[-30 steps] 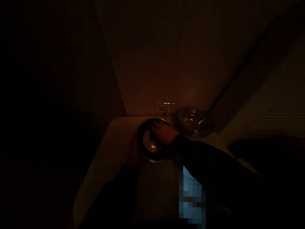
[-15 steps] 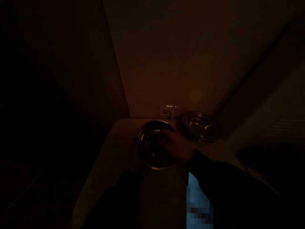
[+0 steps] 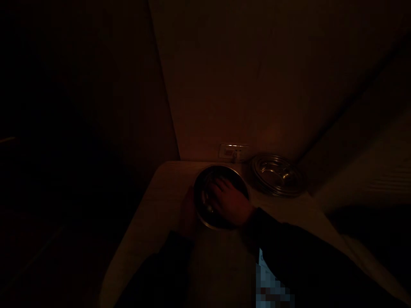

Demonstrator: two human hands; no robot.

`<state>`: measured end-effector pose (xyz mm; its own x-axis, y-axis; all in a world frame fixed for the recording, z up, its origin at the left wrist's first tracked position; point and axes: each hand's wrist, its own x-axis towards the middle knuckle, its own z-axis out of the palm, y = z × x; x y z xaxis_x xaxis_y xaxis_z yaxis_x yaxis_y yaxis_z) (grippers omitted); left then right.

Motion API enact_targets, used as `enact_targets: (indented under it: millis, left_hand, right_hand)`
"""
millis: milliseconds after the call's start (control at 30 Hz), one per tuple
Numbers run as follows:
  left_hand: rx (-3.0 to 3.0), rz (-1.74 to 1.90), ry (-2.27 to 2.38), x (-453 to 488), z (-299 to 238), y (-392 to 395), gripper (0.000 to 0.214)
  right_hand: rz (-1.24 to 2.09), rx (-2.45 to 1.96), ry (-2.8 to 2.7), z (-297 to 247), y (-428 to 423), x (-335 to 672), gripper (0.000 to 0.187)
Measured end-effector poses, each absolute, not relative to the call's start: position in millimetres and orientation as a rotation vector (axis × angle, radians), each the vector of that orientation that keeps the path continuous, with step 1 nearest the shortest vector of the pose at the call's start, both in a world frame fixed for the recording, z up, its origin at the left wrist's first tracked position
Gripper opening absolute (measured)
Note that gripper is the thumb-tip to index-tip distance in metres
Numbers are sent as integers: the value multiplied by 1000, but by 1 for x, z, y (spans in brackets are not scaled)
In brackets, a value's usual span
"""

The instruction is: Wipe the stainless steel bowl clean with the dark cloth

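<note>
The scene is very dark. A tall steel container [image 3: 215, 256] stands on a pale counter [image 3: 150, 226] in front of me, topped by a round shiny lid [image 3: 237, 179]. My right hand [image 3: 229, 201] lies on top of the lid, fingers curled over its middle where a knob glints. My left hand [image 3: 188, 214] presses against the container's left side just below the lid's rim, fingers wrapped round the wall. Both sleeves are dark.
A second steel lid or dish [image 3: 278, 175] lies on the counter at the back right, near the wall corner. A small wall socket plate [image 3: 233, 151] sits just behind the container. The counter's left edge drops into darkness.
My right hand has shifted across the lid, from its far edge to its middle. The view has drifted, so everything sits a little further right and lower.
</note>
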<state>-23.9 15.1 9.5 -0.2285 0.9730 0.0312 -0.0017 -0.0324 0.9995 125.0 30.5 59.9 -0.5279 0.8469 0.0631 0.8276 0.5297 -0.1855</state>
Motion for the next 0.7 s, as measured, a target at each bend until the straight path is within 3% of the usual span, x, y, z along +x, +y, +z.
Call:
enact_targets:
  millis: [333, 567, 700]
  left_hand:
    - [1032, 1352, 1428, -21, 18, 13, 38]
    - [1026, 1398, 1346, -20, 16, 12, 41]
    - [864, 1351, 1227, -18, 14, 13, 49]
  right_hand:
    - [762, -1347, -2233, 74, 46, 140, 55]
    - [84, -1757, -2428, 72, 35, 124, 50]
    - [216, -1699, -2482, 67, 28, 120, 40]
